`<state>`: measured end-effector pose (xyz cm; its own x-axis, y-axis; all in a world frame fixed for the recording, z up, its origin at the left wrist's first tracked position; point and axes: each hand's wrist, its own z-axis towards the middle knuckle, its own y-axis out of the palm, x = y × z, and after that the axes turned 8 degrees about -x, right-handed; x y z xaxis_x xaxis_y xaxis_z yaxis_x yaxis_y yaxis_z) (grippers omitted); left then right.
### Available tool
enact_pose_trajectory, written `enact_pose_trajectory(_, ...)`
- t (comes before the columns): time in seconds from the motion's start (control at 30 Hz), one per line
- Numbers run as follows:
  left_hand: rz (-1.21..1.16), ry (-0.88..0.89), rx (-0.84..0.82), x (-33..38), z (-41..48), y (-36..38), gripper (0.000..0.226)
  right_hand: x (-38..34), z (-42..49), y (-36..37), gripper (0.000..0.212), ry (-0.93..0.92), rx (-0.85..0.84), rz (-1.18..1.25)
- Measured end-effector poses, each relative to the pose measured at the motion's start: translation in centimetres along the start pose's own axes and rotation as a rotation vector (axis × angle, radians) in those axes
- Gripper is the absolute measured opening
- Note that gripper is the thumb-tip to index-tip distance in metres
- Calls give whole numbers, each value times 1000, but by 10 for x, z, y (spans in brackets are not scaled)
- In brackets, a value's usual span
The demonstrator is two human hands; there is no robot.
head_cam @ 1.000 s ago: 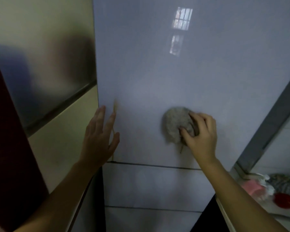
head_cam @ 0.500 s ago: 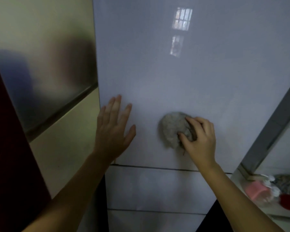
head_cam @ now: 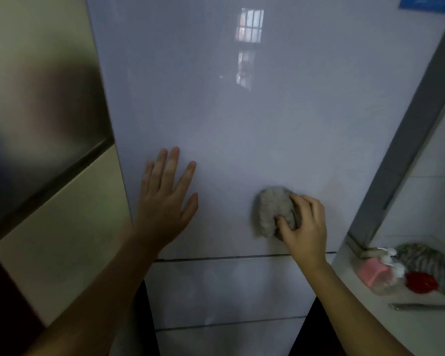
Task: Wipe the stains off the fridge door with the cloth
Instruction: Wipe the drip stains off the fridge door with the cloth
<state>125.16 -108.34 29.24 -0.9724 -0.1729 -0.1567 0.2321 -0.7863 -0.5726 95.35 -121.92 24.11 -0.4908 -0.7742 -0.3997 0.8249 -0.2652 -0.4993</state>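
Wiping looks to be in hand, judged from how things lie. The right hand (head_cam: 305,227) clasps a bunched grey cloth (head_cam: 274,211), fingers curled over its right side and thumb dug into its lower edge, pressing it flat against the pale fridge door (head_cam: 242,124) just above the seam that runs under the wrist. Well to the left of it, the left hand (head_cam: 166,199) lies spread and empty on the same panel, fingers pointing up, seemingly bracing the door. No stain shows clearly on the glossy surface around either hand; the dim light and reflections make that hard to settle, so how much remains cannot be told. The broad stretch of door above both hands and the lower panels beneath the wrists may still need passes.
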Motion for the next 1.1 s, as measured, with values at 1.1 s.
enact_pose_trajectory(1.1, -13, -33, -1, 8, 0, -1, 64, -9, -72, 60, 48, 103, -208, 37)
